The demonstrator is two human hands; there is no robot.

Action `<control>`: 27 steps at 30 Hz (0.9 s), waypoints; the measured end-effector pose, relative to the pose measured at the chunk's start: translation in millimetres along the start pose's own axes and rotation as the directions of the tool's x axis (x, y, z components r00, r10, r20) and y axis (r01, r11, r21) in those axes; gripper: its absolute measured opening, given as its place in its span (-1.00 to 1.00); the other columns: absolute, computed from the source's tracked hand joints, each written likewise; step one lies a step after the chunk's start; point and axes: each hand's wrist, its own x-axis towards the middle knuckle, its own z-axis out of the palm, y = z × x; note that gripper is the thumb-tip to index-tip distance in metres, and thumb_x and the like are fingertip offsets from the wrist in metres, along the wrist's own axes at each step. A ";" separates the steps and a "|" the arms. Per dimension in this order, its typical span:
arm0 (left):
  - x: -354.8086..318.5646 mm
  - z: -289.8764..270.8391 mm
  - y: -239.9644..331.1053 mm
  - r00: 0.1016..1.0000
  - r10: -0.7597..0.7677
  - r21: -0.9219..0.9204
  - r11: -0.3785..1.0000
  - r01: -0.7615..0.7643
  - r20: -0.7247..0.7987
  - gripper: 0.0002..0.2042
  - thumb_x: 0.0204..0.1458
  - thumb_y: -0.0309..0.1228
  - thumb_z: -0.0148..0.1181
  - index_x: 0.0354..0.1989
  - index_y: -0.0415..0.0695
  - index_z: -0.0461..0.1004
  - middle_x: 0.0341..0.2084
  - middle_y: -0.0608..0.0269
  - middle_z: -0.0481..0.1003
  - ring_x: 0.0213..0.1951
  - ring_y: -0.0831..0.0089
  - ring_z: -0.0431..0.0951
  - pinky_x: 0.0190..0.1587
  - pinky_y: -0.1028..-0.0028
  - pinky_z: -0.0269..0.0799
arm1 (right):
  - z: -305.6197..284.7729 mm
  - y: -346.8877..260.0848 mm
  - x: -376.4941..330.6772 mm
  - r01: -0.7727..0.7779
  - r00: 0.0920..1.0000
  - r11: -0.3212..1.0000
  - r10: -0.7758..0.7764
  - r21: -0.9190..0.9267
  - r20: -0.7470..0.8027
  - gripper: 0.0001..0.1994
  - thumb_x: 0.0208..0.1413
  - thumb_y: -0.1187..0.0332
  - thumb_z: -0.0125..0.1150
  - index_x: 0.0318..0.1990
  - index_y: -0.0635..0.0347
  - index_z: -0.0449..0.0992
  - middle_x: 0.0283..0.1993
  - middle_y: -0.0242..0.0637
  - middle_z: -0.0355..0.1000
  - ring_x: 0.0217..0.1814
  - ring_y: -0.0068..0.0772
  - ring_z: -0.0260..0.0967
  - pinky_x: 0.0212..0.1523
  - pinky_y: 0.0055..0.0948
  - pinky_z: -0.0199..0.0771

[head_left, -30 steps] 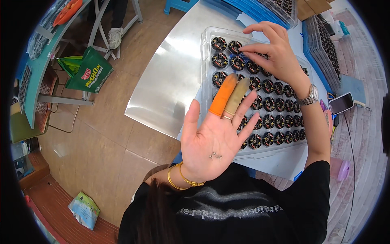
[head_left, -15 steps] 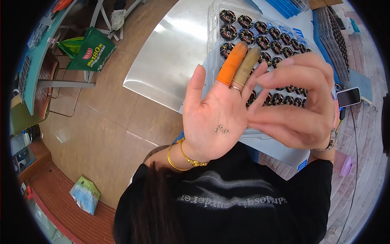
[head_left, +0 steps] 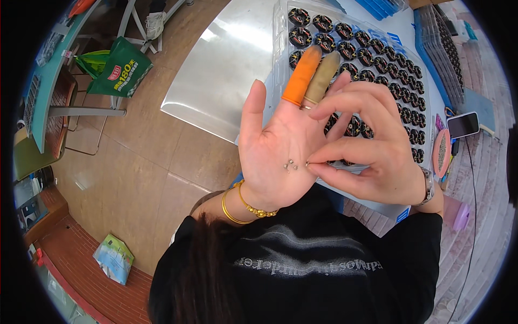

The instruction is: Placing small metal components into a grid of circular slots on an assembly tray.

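My left hand (head_left: 280, 146) lies palm up with its fingers stretched out. An orange finger cot (head_left: 301, 78) and a tan finger cot (head_left: 324, 80) cover two of its fingers. On the palm rest several tiny silvery screws (head_left: 290, 165). My right hand (head_left: 372, 146) is over the palm's right side, thumb and forefinger pinched on one tiny screw (head_left: 307, 163). Beyond both hands stands a clear plastic tray (head_left: 279, 40) with rows of round black parts (head_left: 325, 42), which look wound with wire. My hands hide part of these rows.
A bare metal tabletop (head_left: 216, 70) borders the tray on the left. To the right are a pink dish (head_left: 442, 154) of small bits, a phone (head_left: 463, 125) and stacked clear trays (head_left: 440, 59). Blue trays (head_left: 372, 8) lie at the back. A green bag (head_left: 121, 67) hangs at far left.
My right hand has come down and left onto the palm's edge, and its thumb and forefinger have closed on one screw. My left hand has shifted slightly left; the pink dish now shows.
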 end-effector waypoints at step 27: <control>0.7 -0.1 -4.9 0.987 0.161 -0.075 0.984 -0.160 0.005 -0.30 0.29 0.08 -0.28 0.48 -0.08 -0.14 0.45 0.19 0.00 0.49 0.23 -0.19 0.48 -0.01 -0.43 | -20.4 104.6 34.9 -0.045 0.993 0.838 -0.021 -0.543 -0.115 -0.93 -0.09 0.35 0.39 -0.41 0.03 0.63 0.12 -0.44 0.43 0.24 -0.23 0.24 0.28 -0.22 0.12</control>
